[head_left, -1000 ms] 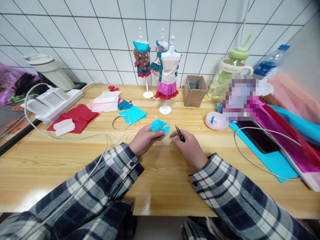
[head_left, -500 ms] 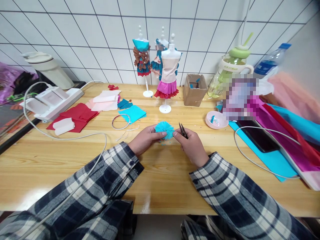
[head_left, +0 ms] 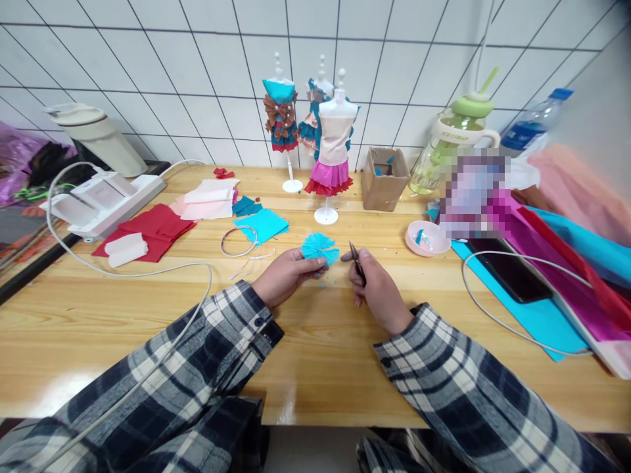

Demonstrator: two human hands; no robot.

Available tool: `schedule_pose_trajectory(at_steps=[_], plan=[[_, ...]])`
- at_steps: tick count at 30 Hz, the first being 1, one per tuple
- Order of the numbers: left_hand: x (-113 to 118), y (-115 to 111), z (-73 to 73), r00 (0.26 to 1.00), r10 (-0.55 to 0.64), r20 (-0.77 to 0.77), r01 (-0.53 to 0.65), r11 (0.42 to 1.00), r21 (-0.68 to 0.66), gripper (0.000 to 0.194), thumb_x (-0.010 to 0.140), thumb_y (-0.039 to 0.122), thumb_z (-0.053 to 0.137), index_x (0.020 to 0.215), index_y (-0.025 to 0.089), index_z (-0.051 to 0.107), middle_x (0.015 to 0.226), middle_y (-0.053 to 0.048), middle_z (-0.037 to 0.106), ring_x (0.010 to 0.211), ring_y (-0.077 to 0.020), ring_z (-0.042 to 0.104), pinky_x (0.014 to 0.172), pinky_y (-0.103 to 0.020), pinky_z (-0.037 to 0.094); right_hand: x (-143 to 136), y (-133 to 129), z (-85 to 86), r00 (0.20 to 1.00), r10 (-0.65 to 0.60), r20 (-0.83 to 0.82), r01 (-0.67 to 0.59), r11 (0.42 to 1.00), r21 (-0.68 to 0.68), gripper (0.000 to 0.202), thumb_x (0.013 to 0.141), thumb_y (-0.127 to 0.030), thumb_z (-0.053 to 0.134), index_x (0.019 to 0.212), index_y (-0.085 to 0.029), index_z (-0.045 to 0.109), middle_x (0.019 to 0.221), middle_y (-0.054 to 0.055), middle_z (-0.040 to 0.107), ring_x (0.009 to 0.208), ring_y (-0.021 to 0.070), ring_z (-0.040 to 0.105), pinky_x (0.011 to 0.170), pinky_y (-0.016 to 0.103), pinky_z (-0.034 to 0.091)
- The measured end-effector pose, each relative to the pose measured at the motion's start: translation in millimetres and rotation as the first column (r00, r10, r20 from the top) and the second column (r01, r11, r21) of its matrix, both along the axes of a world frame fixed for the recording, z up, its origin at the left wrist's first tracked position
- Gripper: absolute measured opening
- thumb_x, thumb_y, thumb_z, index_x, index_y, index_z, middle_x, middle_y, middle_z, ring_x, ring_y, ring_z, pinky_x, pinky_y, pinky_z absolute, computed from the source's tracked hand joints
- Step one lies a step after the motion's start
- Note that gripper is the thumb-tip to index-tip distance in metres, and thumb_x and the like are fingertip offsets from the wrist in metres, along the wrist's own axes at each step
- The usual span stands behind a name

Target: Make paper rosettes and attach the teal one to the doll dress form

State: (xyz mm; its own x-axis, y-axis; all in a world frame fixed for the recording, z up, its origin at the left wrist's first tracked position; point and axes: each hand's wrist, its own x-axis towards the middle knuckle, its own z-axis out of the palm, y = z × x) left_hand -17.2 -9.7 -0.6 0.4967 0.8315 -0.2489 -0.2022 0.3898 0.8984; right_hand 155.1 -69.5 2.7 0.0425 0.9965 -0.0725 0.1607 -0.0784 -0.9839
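Note:
Between the thumb and fingers of my left hand point(head_left: 288, 274) is a round, pleated piece of turquoise crepe paper point(head_left: 318, 248), fanned out with a slit on its right side. My right hand point(head_left: 377, 282) is closed around small dark scissors point(head_left: 357, 263), their tips pointing up and to the left. A short gap separates the right hand from the paper. Tiny turquoise scraps point(head_left: 325, 284) lie on the wooden table point(head_left: 315, 355) below the paper. A folded turquoise sheet point(head_left: 263, 225) and a wire ring point(head_left: 239, 241) lie beyond my left hand.
Small dress forms point(head_left: 338, 135) in paper clothes stand by the tiled wall, beside a cardboard box point(head_left: 386, 184). On the right are a pink bowl point(head_left: 428, 247), a phone point(head_left: 510, 270) and coloured sheets. Leftward lie red paper point(head_left: 160, 226), a power strip point(head_left: 106, 200) and a white cable point(head_left: 209, 289).
My right hand has let go of the paper's right edge and drawn away, turning the scissors more upright. The paper in my left hand has shifted slightly left, and its slit now shows.

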Motion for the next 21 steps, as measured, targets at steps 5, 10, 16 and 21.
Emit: schedule_pose_trajectory(at_steps=[5, 10, 16, 21], plan=[[-1, 1, 0.9, 0.99, 0.085, 0.115, -0.074, 0.992, -0.1, 0.02, 0.07, 0.022, 0.08, 0.087, 0.015, 0.074, 0.091, -0.004, 0.072, 0.086, -0.0129, 0.063, 0.086, -0.026, 0.046, -11, -8, -2.9, 0.964, 0.236, -0.123, -0.245, 0.968, -0.058, 0.032, 0.097, -0.053, 0.029, 0.092, -0.023, 0.039, 0.066, -0.004, 0.061, 0.043, 0.0102, 0.052, 0.042, 0.022, 0.04], [-1, 1, 1.8, 0.989, 0.104, 0.105, -0.09, 0.988, -0.124, 0.018, 0.07, 0.021, 0.079, 0.086, 0.014, 0.074, 0.088, -0.003, 0.072, 0.084, -0.0122, 0.063, 0.086, -0.026, 0.046, -16, -11, -7.6, 0.938, 0.345, -0.016, -0.345, 0.933, -0.103, 0.032, 0.099, -0.052, 0.026, 0.094, -0.023, 0.039, 0.075, 0.0, 0.071, 0.038, 0.0084, 0.05, 0.041, 0.021, 0.04], [1, -2, 4.6, 0.993, 0.084, 0.086, -0.075, 0.992, -0.1, 0.022, 0.068, 0.023, 0.081, 0.087, 0.015, 0.074, 0.09, -0.003, 0.072, 0.086, -0.014, 0.062, 0.087, -0.028, 0.045, -17, -10, -9.0, 0.936, 0.351, 0.028, -0.347, 0.933, -0.1, 0.029, 0.1, -0.049, 0.026, 0.092, -0.024, 0.037, 0.076, 0.0, 0.071, 0.038, 0.0085, 0.051, 0.043, 0.022, 0.041], [1, -1, 4.0, 0.994, 0.073, 0.079, -0.065, 0.993, -0.098, 0.026, 0.067, 0.024, 0.082, 0.091, 0.016, 0.074, 0.094, -0.004, 0.072, 0.089, -0.0144, 0.063, 0.089, -0.029, 0.044, -17, -9, -9.8, 0.941, 0.336, 0.041, -0.332, 0.94, -0.08, 0.029, 0.1, -0.049, 0.026, 0.093, -0.024, 0.038, 0.077, 0.0, 0.071, 0.04, 0.0087, 0.052, 0.045, 0.022, 0.042]])
